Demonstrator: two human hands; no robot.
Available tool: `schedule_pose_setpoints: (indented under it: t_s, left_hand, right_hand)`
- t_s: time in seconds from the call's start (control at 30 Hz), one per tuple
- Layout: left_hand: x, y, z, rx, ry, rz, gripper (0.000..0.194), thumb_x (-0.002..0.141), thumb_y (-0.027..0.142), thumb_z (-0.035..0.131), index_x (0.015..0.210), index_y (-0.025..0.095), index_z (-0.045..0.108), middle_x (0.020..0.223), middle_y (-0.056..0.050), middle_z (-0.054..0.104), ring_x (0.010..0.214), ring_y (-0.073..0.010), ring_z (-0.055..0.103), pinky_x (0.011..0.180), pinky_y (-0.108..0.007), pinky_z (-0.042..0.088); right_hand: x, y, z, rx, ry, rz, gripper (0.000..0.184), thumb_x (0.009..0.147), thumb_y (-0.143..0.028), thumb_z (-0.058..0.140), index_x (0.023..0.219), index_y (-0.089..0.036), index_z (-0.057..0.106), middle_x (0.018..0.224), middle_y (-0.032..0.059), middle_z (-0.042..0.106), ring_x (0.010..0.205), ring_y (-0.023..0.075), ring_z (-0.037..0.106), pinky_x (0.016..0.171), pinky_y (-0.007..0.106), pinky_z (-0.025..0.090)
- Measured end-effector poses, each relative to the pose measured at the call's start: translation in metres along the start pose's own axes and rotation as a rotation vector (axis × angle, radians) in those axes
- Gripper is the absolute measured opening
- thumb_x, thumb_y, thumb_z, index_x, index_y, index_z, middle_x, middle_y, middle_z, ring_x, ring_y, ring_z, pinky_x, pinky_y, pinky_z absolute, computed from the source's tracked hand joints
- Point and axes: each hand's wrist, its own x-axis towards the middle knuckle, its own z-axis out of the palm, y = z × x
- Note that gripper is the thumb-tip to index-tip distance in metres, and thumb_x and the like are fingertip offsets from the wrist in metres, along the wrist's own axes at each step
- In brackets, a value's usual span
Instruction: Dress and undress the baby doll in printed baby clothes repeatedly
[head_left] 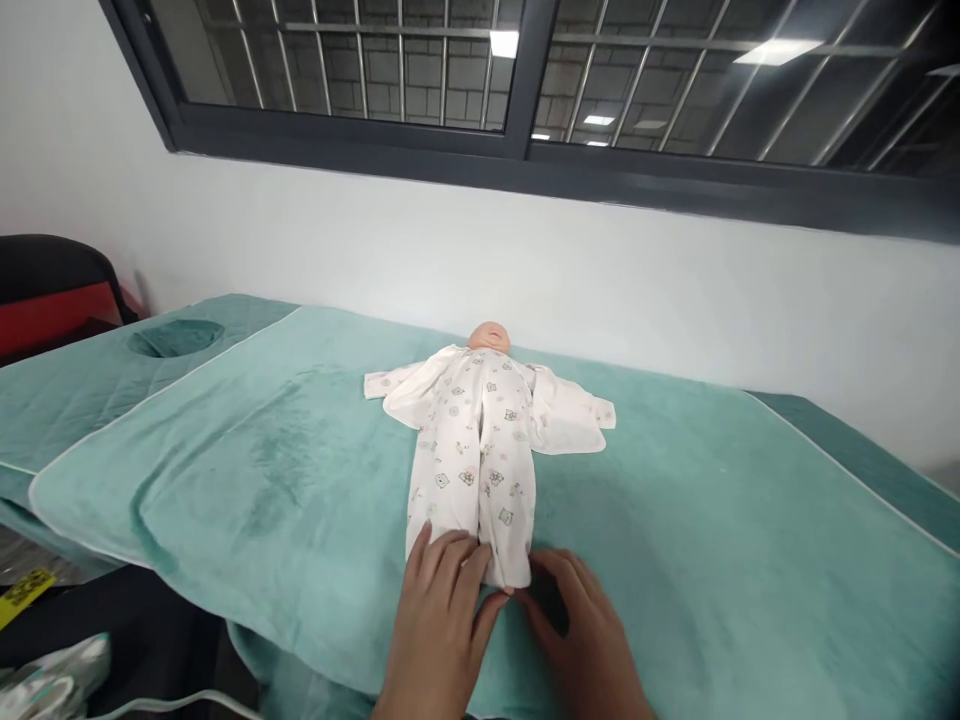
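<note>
A baby doll (489,336) lies on its back on the bed, its head toward the wall. It wears a white long-sleeved top (568,410) with the sleeves spread out. White baby pants (506,475) with small bear prints cover its body and legs. The fingers of my left hand (444,610) rest closed over the left cuff, with the thumb at the hem of the other leg. My right hand (574,620) pinches the lower right corner of that hem between thumb and index finger. The doll's feet are hidden.
A green plush cover (262,480) lies over the bed, which has a round hole (176,338) at the left. A white wall (450,240) and a barred window stand behind. At lower left are a white cable (180,697) and some patterned cloth (56,680).
</note>
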Motion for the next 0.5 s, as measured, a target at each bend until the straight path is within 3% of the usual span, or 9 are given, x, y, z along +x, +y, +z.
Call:
schedule_pose_setpoints:
  t_s: [0.07,0.2,0.4,0.5]
  left_hand:
    - [0.006,0.002,0.0,-0.04,-0.016,-0.032,0.021,0.086,0.026,0.06,0.106,0.022,0.055,0.096,-0.004,0.063,0.096,-0.0209,0.058,0.106,-0.053,0.036]
    - [0.012,0.005,0.0,-0.076,-0.026,-0.038,0.013,0.088,0.022,0.055,0.101,0.022,0.052,0.089,-0.002,0.063,0.089,-0.0182,0.06,0.105,-0.05,0.038]
    - [0.015,0.015,0.01,-0.027,0.022,-0.026,0.032,0.082,0.011,0.048,0.113,0.019,0.05,0.086,-0.005,0.064,0.082,-0.0204,0.062,0.102,-0.053,0.041]
    - [0.006,0.012,0.014,-0.032,0.082,0.007,0.032,0.082,0.007,0.046,0.111,0.019,0.051,0.084,-0.005,0.065,0.081,-0.0194,0.062,0.1,-0.048,0.043]
  right_hand:
    - [0.003,-0.008,0.0,0.045,-0.015,0.008,0.009,0.088,-0.018,0.052,0.094,-0.022,0.058,0.088,0.0045,0.063,0.081,0.0183,0.061,0.071,0.029,0.052]
    - [0.001,-0.023,-0.009,0.191,-0.007,-0.04,0.01,0.089,-0.016,0.045,0.087,-0.02,0.054,0.081,0.0028,0.059,0.073,0.0149,0.059,0.066,0.024,0.051]
    - [-0.006,-0.027,-0.019,0.244,-0.075,-0.04,0.01,0.086,-0.013,0.045,0.088,-0.021,0.051,0.081,0.0011,0.058,0.071,0.0133,0.058,0.067,0.022,0.05]
    - [-0.005,-0.022,-0.016,0.216,-0.157,-0.06,0.014,0.087,-0.011,0.044,0.091,-0.02,0.053,0.087,0.0026,0.059,0.078,0.014,0.06,0.071,0.024,0.051]
